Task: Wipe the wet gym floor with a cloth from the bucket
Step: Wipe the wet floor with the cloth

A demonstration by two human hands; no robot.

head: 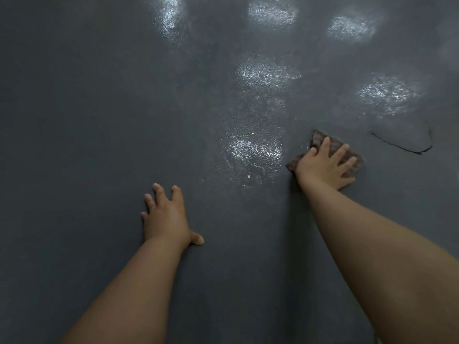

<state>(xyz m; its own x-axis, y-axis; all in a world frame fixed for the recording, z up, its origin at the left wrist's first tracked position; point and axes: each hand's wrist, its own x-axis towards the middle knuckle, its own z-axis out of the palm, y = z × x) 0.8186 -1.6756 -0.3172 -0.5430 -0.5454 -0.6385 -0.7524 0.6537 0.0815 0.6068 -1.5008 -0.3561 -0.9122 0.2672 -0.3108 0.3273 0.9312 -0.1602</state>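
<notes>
Right-hand fingers: the fingers (344, 151) are seen spread apart and laid straight over a brown cloth (320, 141), which is pressed flat to the floor rather than clutched.
Right hand: the right hand (323, 167) is placed to the right of centre, its forearm running down to the near right corner.
Cloth: one cloth is counted, held under the right palm; its far corner and its left and right edges are left showing around the hand.
Left-hand fingers: the fingers (159, 192) are seen straight and slightly apart, the thumb turned out to the right; nothing is held.
Left hand: the left hand (166, 217) is planted flat on the floor, nearer than the right hand and well apart from the cloth.
Hands counted: two, both bare, both in contact with a surface.
Floor: a dark grey, pebbled gym floor (87, 120) is shown filling the whole view.
Wet patches: about seven glistening patches are counted; the nearest wet patch (253, 150) lies just left of the cloth, between the two hands and farther out.
Dark line: one thin curved line (402, 147) is seen on the floor just right of the cloth; whether a crack or a thread cannot be told.
Open room: broad bare floor is left on the left side and at far left.
</notes>
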